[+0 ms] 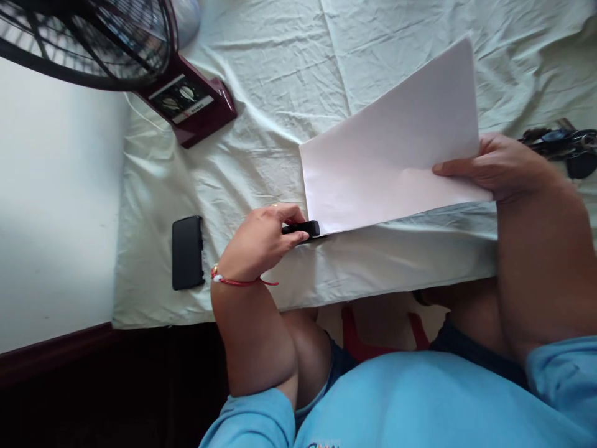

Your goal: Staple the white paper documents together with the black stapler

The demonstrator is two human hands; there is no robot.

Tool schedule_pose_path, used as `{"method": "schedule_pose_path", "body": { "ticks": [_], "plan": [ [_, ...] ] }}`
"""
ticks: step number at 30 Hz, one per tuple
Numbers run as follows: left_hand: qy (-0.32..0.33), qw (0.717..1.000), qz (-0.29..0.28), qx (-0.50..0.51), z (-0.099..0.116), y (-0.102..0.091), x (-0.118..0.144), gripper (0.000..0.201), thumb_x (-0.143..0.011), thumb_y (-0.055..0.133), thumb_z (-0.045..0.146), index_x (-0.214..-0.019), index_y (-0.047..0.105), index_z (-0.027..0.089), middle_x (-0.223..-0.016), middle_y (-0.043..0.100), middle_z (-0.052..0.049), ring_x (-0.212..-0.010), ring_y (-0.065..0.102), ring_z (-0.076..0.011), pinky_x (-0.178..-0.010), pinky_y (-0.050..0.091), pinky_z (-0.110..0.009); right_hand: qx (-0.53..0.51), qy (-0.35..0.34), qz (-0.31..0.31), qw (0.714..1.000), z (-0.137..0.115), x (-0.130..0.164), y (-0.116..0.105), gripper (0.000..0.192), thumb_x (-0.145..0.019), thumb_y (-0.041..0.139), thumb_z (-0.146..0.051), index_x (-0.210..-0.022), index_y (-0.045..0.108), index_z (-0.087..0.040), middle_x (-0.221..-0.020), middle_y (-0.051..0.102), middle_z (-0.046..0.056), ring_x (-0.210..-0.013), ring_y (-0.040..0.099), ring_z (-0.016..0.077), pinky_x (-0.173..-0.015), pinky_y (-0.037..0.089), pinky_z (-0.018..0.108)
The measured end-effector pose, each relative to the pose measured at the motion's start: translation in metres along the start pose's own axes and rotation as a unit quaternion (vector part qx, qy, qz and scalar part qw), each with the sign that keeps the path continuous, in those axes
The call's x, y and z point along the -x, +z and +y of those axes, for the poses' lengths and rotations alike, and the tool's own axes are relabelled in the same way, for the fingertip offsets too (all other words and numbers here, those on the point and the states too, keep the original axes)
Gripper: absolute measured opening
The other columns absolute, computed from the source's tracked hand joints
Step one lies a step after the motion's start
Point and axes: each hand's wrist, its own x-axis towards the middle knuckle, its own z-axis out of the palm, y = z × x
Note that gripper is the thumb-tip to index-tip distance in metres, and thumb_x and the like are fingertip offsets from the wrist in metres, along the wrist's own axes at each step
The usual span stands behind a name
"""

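White paper sheets [387, 143], seemingly a thin stack, slant across the cloth with their near edge toward me. My right hand [508, 165] grips them at the right side, thumb on top and fingers hidden beneath. At the near left corner of the paper, my left hand [275, 233] is closed around a small black stapler [311, 229]. The stapler's front end meets that corner; whether its jaws are pressed together I cannot tell. A red string bracelet circles my left wrist.
A dark phone [187, 252] lies left of my left hand. The fan [196, 106] with a maroon base stands at the back left by the white wall. Keys [566, 143] lie beyond my right wrist. A pale green cloth [280, 168] covers the table, its near edge before my lap.
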Motion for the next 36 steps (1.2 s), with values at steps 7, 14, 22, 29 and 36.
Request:
{"method": "schedule_pose_path", "body": {
  "ticks": [7, 14, 22, 29, 36],
  "plan": [
    [-0.006, 0.997, -0.005, -0.071, 0.004, 0.006, -0.004, 0.002, -0.088, 0.075, 0.026, -0.089, 0.074, 0.025, -0.105, 0.083, -0.007, -0.105, 0.075, -0.0329, -0.092, 0.054, -0.046, 0.008, 0.014, -0.008, 1.0, -0.003, 0.004, -0.001, 0.034, -0.07, 0.093, -0.023, -0.101, 0.084, -0.014, -0.114, 0.079, 0.01, -0.088, 0.073, 0.0172, -0.075, 0.063, 0.023],
    [-0.018, 0.995, -0.005, -0.098, 0.009, 0.01, -0.008, 0.01, -0.085, 0.076, 0.025, -0.08, 0.068, 0.026, -0.1, 0.082, -0.005, -0.101, 0.074, -0.0324, -0.083, 0.052, -0.042, 0.007, 0.03, 0.017, 0.999, -0.008, 0.007, 0.006, 0.029, -0.073, 0.09, -0.02, -0.1, 0.082, -0.014, -0.117, 0.078, 0.011, -0.09, 0.074, 0.0207, -0.089, 0.067, 0.033],
    [-0.018, 0.997, 0.059, -0.039, -0.013, 0.012, -0.004, 0.004, -0.09, 0.07, 0.028, -0.092, 0.07, 0.025, -0.107, 0.08, -0.008, -0.101, 0.073, -0.0318, -0.091, 0.054, -0.045, -0.04, -0.035, 0.0, 0.999, 0.009, -0.008, 0.002, 0.045, -0.066, 0.097, -0.024, -0.108, 0.082, -0.015, -0.127, 0.077, 0.011, -0.104, 0.075, 0.0234, -0.092, 0.068, 0.032],
    [-0.088, 0.95, 0.297, -0.047, -0.022, 0.014, -0.011, 0.01, -0.087, 0.075, 0.024, -0.097, 0.077, 0.025, -0.118, 0.078, -0.011, -0.119, 0.071, -0.0376, -0.11, 0.056, -0.056, -0.06, -0.046, 0.048, 0.996, 0.001, 0.001, -0.002, 0.041, -0.068, 0.095, -0.017, -0.108, 0.083, -0.014, -0.129, 0.076, 0.012, -0.107, 0.077, 0.026, -0.108, 0.066, 0.044],
    [0.051, 0.851, 0.37, 0.37, -0.012, 0.045, -0.037, 0.053, -0.091, 0.083, 0.067, -0.117, 0.072, 0.022, -0.096, 0.072, -0.004, -0.074, 0.064, -0.014, -0.061, 0.051, -0.026, -0.114, -0.113, 0.065, 0.985, 0.009, -0.004, -0.015, 0.048, -0.063, 0.092, -0.007, -0.109, 0.084, -0.014, -0.129, 0.077, 0.01, -0.113, 0.078, 0.0265, -0.109, 0.066, 0.044]
  ]
}}
